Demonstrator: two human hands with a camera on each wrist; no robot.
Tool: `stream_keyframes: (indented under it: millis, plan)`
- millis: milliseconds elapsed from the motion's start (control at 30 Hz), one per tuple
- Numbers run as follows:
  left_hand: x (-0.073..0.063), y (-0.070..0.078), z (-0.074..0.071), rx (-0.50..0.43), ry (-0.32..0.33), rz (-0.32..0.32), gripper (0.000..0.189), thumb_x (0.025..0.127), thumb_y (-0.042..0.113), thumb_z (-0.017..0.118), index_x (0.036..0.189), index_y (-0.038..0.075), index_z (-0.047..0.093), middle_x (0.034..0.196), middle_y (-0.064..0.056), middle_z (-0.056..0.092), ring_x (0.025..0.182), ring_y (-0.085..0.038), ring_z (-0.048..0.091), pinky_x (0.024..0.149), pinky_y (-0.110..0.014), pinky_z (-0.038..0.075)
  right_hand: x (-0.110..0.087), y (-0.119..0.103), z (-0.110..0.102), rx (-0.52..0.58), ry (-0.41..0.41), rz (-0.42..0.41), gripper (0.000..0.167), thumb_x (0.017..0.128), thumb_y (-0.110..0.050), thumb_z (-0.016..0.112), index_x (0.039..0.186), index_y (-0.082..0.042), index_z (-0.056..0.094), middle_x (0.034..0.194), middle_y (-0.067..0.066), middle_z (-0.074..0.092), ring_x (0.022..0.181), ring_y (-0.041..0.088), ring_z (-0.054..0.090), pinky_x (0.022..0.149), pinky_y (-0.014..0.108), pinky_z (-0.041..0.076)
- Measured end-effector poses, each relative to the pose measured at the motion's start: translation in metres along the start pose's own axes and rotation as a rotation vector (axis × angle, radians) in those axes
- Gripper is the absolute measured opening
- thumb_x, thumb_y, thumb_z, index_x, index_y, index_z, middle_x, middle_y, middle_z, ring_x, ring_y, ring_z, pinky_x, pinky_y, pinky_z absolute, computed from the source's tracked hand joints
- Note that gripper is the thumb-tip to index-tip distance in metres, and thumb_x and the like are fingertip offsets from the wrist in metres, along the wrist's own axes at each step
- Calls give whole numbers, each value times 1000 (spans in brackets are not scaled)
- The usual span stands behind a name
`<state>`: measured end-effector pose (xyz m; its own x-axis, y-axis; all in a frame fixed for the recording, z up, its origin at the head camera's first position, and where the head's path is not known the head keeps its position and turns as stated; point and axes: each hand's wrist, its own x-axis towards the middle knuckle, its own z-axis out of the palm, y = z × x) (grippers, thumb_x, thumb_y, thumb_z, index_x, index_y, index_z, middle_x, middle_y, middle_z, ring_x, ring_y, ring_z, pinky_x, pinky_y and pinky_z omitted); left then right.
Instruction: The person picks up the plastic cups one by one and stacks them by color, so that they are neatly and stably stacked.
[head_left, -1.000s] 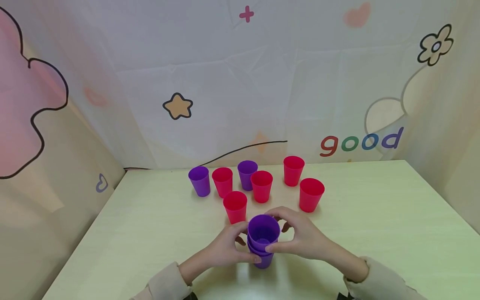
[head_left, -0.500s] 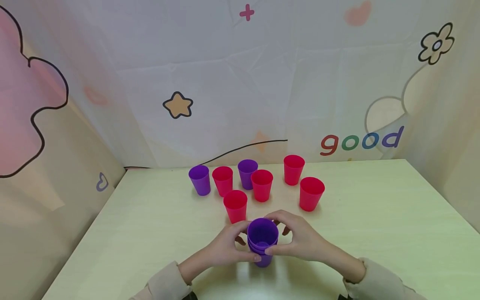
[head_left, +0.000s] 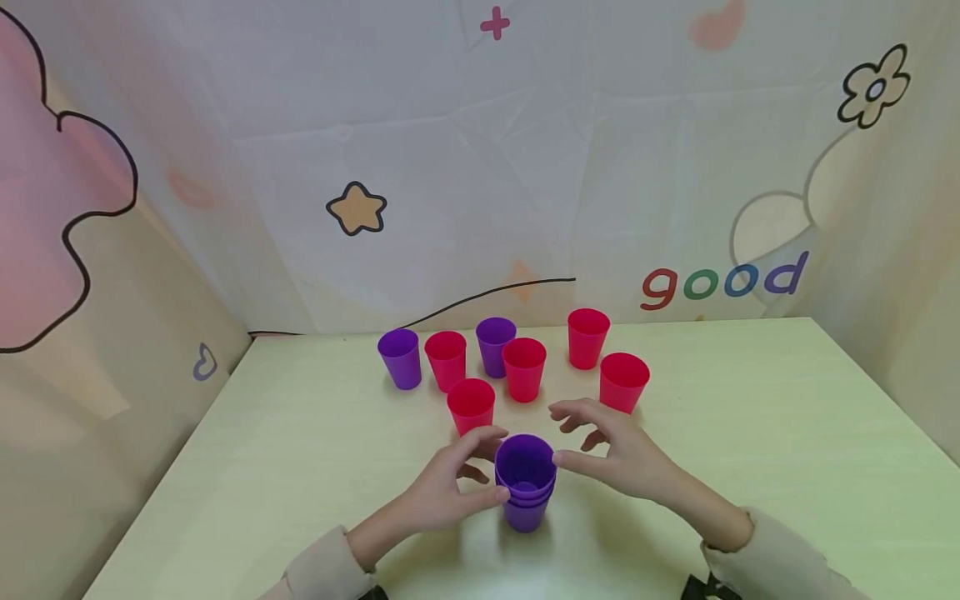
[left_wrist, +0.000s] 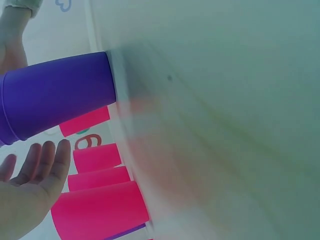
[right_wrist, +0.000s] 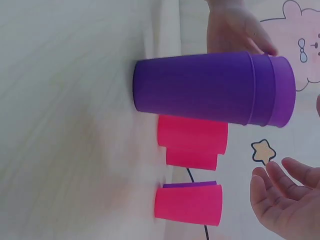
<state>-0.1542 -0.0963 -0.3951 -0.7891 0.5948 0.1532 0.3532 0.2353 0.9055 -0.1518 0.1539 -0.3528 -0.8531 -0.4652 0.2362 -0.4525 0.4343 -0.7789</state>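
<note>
A stack of three nested purple cups point(head_left: 525, 512) stands upright near me, its rims close together in the right wrist view. My left hand point(head_left: 450, 487) is spread at the stack's left side, with the thumb tip at the upper rims; whether it touches cannot be told. To the right, my right hand point(head_left: 626, 450) hovers with loosely bent fingers apart from the cups and its thumb tip close to the top rim. Straight left fingers point(left_wrist: 61, 162) show beside the purple stack point(left_wrist: 60, 97) in the left wrist view. Neither hand grips anything.
Behind the stack stand several red cups, the nearest red cup point(head_left: 471, 404) just beyond my left fingers. Another red cup point(head_left: 624, 379) is partly behind my right hand. Two single purple cups point(head_left: 400, 360) stand farther back. A printed curtain point(head_left: 465, 167) borders the table point(head_left: 750, 417).
The top purple cup has settled lower into the stack. Both hands have loosened from the cups; the right has moved up and rightward, and the left thumb has risen toward the rims.
</note>
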Motion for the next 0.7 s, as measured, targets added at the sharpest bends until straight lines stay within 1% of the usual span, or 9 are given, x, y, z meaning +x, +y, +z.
stream_keyframes:
  millis: [167, 300, 467, 567, 700]
  plan:
    - [1, 2, 1, -39, 26, 24, 51, 86, 17, 62, 132, 14, 40, 124, -2, 52, 112, -17, 49, 87, -30, 46, 12, 6, -5, -8, 47, 13, 46, 82, -24, 68, 122, -6, 53, 114, 9, 58, 98, 24, 57, 75, 31, 49]
    - [2, 4, 3, -72, 31, 25, 49, 87, 14, 61, 132, 13, 41, 126, -2, 51, 114, -18, 48, 88, -29, 46, 23, 11, -7, 9, 77, 74, 44, 84, -25, 65, 122, -6, 54, 114, 9, 58, 99, 23, 57, 77, 33, 48]
    - [3, 3, 5, -104, 26, 6, 45, 88, 12, 59, 130, 13, 43, 124, -2, 52, 113, -19, 49, 88, -29, 46, 39, 16, -10, 35, 113, 140, 42, 85, -27, 64, 120, -7, 54, 113, 9, 58, 99, 24, 56, 79, 36, 49]
    - [3, 4, 5, -121, 16, 7, 45, 88, 11, 58, 130, 9, 43, 123, -3, 53, 112, -19, 50, 88, -29, 46, 47, 15, -12, 47, 132, 155, 41, 85, -26, 64, 120, -6, 54, 112, 10, 58, 100, 25, 56, 80, 39, 49]
    - [2, 4, 5, -131, 12, 7, 46, 88, 11, 58, 131, 10, 42, 122, -4, 54, 111, -18, 51, 88, -30, 46, 58, 12, -13, 62, 144, 147, 42, 85, -25, 64, 121, -6, 53, 113, 13, 57, 100, 26, 56, 82, 42, 47]
